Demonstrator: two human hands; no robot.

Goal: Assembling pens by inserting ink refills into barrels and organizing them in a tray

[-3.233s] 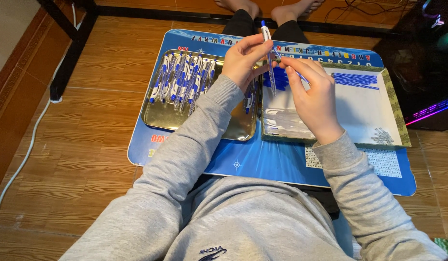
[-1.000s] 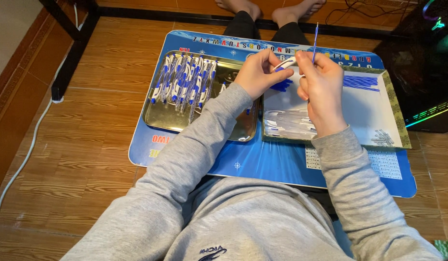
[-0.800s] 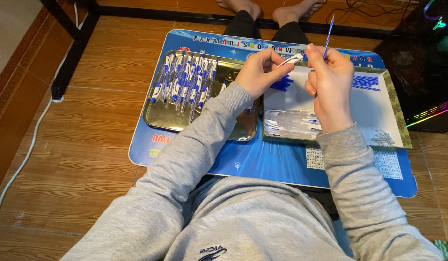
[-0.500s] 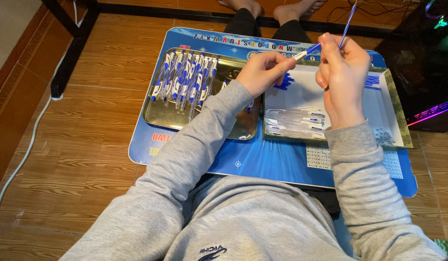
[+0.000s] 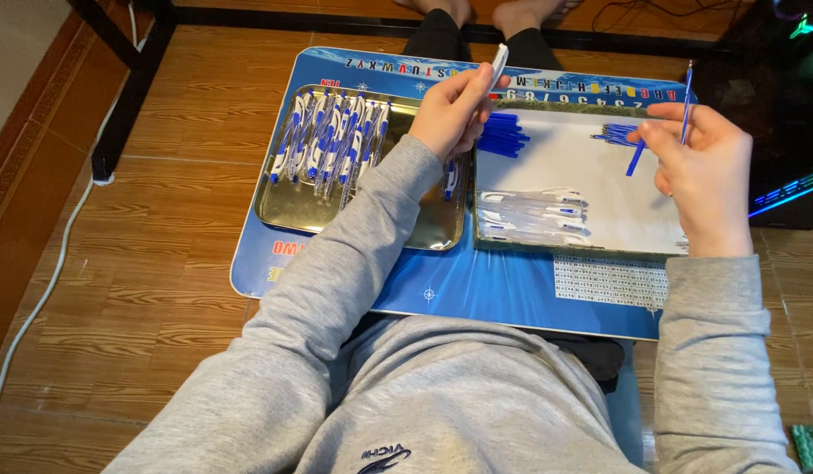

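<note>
Pen barrel [image 5: 497,68] upright in left hand [image 5: 448,118], refill [image 5: 685,101] upright

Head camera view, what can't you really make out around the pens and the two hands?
- Left hand: its grip hides most of the white pen barrel.
- Right hand: the blue refill is too thin to show its tip.
- Gold tray: the left sleeve covers its near right corner.
- Clear barrels on the white tray: they overlap, so there is no telling how many.
</note>
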